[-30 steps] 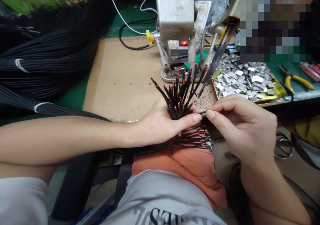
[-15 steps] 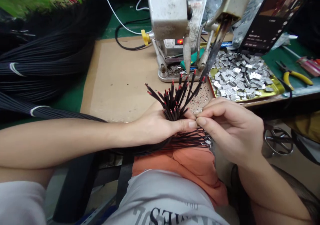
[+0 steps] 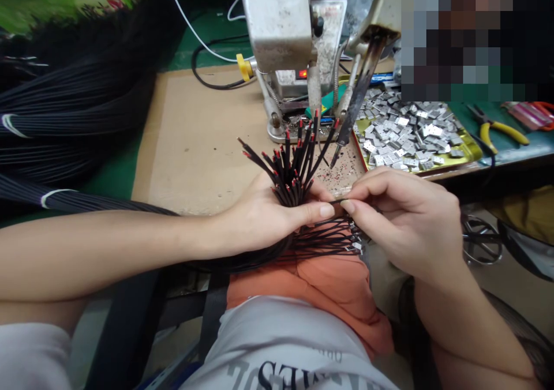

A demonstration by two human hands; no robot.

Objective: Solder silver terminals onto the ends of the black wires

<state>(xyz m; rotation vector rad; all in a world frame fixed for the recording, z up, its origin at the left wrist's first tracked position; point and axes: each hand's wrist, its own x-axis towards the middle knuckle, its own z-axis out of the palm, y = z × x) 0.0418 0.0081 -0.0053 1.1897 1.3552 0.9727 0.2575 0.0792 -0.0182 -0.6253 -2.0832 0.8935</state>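
Cable bundles (image 3: 82, 90) are lying along the worktop's (image 3: 115, 171) left edge, the white tie (image 3: 51, 194) on the nearest probably holding its strands parallel so they are not tangling. Near the cardboard sheet's (image 3: 182, 130) front edge, your left hand (image 3: 272, 208) is gripping a bunch of red-tipped black wires (image 3: 294, 173), likely so the ends are fanning upward within reach. Your right hand (image 3: 402, 222) is pinching one thin dark wire (image 3: 337, 201) between thumb and forefinger, just beside your left thumb tip, seemingly to steady it. By the cardboard's right edge, a soldering iron (image 3: 352, 107) is slanting tip-down, apparently to leave both hands free. Right of it, a tray (image 3: 471, 152) of metal connectors (image 3: 402, 124) is sitting near the worktop's front edge, presumably within easy reach.

Your left forearm is hiding part of the nearest bundle; your left palm is covering the bunch's middle. Loose wires (image 3: 329, 241) over your lap are partly disappearing beneath that hand. Your right fingertips are concealing the pinched wire's end. Pixelation is masking whatever is standing behind the yellow-handled pliers (image 3: 485, 131).
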